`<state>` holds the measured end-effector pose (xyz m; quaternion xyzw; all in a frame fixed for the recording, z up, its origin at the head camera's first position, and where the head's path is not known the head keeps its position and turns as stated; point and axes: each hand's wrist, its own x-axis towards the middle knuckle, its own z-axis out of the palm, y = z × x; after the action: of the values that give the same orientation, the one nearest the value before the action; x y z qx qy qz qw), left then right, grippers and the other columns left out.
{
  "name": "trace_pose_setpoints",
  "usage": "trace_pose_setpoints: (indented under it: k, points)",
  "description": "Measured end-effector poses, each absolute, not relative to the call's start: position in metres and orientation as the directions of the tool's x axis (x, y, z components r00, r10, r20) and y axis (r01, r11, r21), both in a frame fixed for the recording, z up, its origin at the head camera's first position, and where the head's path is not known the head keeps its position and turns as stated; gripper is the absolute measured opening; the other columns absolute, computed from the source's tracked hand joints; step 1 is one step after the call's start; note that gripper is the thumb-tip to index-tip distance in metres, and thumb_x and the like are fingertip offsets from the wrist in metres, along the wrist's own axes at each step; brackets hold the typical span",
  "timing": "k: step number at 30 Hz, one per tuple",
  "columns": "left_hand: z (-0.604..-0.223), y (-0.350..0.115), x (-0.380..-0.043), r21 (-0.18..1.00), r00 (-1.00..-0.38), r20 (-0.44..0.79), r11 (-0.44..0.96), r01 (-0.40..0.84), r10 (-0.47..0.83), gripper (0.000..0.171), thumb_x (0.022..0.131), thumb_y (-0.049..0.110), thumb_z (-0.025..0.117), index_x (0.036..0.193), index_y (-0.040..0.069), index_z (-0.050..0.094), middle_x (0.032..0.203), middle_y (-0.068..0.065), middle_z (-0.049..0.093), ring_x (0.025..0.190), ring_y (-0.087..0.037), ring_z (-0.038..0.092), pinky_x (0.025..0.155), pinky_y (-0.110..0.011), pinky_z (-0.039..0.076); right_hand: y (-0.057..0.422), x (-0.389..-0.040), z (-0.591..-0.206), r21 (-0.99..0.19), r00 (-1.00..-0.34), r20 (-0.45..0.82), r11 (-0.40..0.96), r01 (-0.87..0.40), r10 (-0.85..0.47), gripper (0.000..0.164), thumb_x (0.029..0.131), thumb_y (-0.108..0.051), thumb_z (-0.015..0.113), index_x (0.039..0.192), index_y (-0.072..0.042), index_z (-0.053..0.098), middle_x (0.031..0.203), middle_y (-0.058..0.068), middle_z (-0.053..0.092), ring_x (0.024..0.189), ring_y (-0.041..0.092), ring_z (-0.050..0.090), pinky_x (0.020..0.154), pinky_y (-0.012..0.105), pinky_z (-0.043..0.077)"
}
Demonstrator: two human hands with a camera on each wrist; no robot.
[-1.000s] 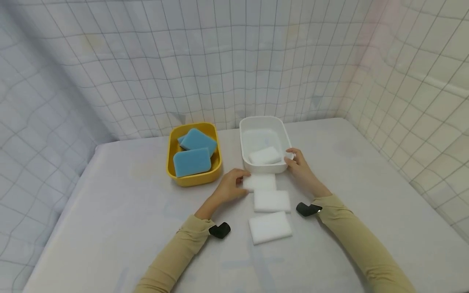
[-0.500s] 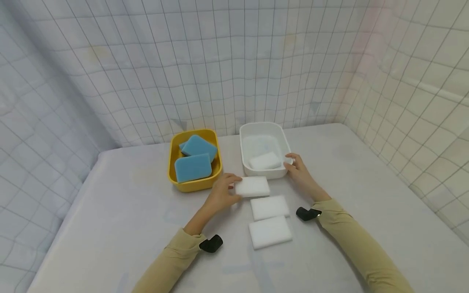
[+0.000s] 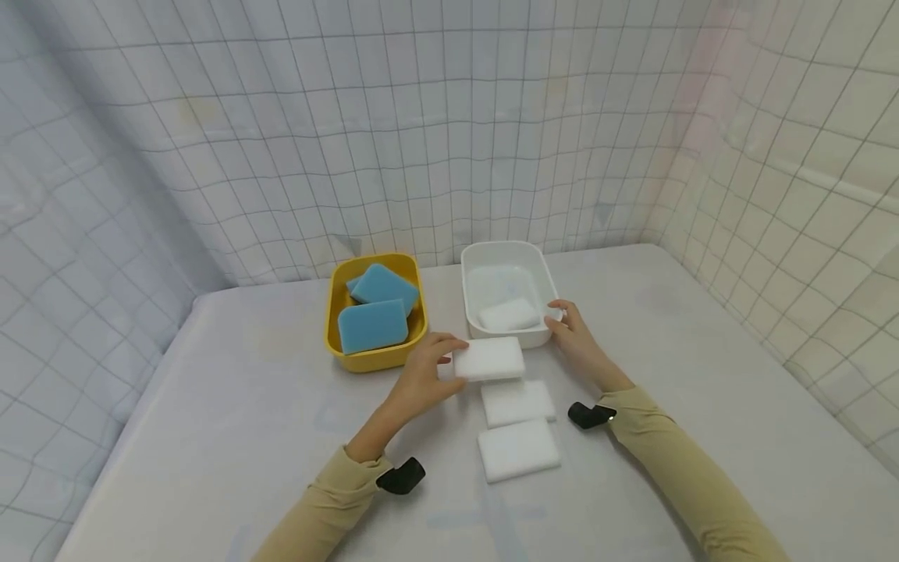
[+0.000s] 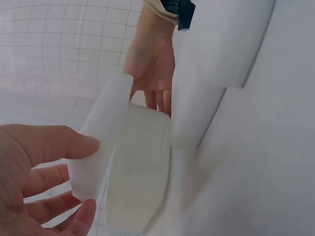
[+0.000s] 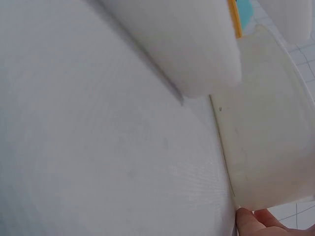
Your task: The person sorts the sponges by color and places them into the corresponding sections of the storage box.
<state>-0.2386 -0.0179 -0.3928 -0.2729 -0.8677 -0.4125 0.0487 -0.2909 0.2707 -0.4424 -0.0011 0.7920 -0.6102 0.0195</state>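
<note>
Grips a held white block [image 3: 489,360] at its left end with the left hand [image 3: 424,373], with the thumb at the near corner and the fingers at the far corner of that end. Holds it raised above the table [image 3: 232,406], overlapping the near wall of a white container [image 3: 499,281] in the head view. Pinches the near right corner of that container with the right hand [image 3: 579,339], showing fingertips against the outer corner in the right wrist view.

Has an inner white block [image 3: 507,314] lying inside the white container, close to its near wall. Has on the table, in a line toward its near edge, a middle white block [image 3: 518,404], overlapped in the head view by the held one, then a nearest white block [image 3: 520,450], turned slightly askew. Cannot tell whether these two touch.

Has a yellow container [image 3: 372,362] to the left of the white one, near but apart, with both close to the table's far edge. Shows in it blue sponges [image 3: 372,325], with the front one by the near wall and others overlapping behind. Wears tan sleeves [image 3: 681,460] with black devices [image 3: 402,476] at both wrists. Has gridded cloth [image 3: 386,117] beyond the table's far, left and right edges.
</note>
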Motion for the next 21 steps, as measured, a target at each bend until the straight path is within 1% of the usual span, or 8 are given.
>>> trace_pose_setpoints:
  k: [3, 7, 14, 17, 21]
  points:
    - [-0.387, -0.017, -0.239, 0.677, -0.836, 0.329, 0.507, 0.533, 0.440, 0.045, 0.073, 0.004, 0.076, 0.116, 0.004, 0.063, 0.118, -0.012, 0.057, 0.110, -0.024, 0.056, 0.088, -0.034, 0.055, 0.271, -0.291, -0.443, -0.964, -0.999, -0.026, 0.267, 0.019, -0.021, 0.041, 0.101, -0.023, 0.039, 0.137, -0.012, 0.023, 0.108, 0.012, 0.041, 0.094, 0.017, 0.044, 0.082, 0.019, 0.038]
    - [-0.380, -0.013, -0.244, 0.675, -0.828, 0.362, 0.492, 0.550, 0.428, 0.045, 0.074, 0.005, 0.076, 0.116, 0.002, 0.062, 0.118, -0.014, 0.056, 0.110, -0.025, 0.056, 0.089, -0.035, 0.055, 0.270, -0.290, -0.443, -0.965, -1.000, -0.011, 0.261, 0.004, -0.026, 0.041, 0.101, -0.023, 0.040, 0.137, -0.012, 0.024, 0.104, 0.010, 0.040, 0.092, 0.016, 0.044, 0.080, 0.019, 0.038]
    - [-0.376, -0.004, -0.257, 0.680, -0.831, 0.381, 0.487, 0.548, 0.404, 0.045, 0.074, 0.007, 0.077, 0.116, 0.002, 0.063, 0.117, -0.015, 0.057, 0.109, -0.027, 0.056, 0.089, -0.038, 0.055, 0.266, -0.284, -0.434, -0.969, -0.998, -0.050, 0.242, 0.041, -0.033, 0.042, 0.101, -0.021, 0.038, 0.138, -0.011, 0.022, 0.107, 0.009, 0.038, 0.096, 0.016, 0.042, 0.086, 0.021, 0.037]
    - [-0.378, 0.000, -0.264, 0.686, -0.836, 0.384, 0.484, 0.543, 0.393, 0.045, 0.074, 0.007, 0.077, 0.116, 0.002, 0.062, 0.117, -0.016, 0.056, 0.109, -0.028, 0.056, 0.089, -0.040, 0.054, 0.262, -0.278, -0.423, -0.968, -0.998, -0.062, 0.244, 0.052, -0.032, 0.042, 0.101, -0.018, 0.038, 0.138, -0.009, 0.021, 0.107, 0.011, 0.038, 0.097, 0.019, 0.041, 0.087, 0.024, 0.037]
    - [-0.379, 0.005, -0.272, 0.717, -0.856, 0.359, 0.477, 0.508, 0.372, 0.044, 0.075, 0.006, 0.075, 0.117, 0.001, 0.062, 0.120, -0.018, 0.055, 0.111, -0.030, 0.055, 0.090, -0.042, 0.054, 0.259, -0.272, -0.413, -0.966, -0.997, -0.069, 0.250, 0.059, -0.032, 0.042, 0.101, -0.016, 0.037, 0.138, -0.007, 0.021, 0.109, 0.012, 0.038, 0.100, 0.022, 0.041, 0.087, 0.026, 0.036]
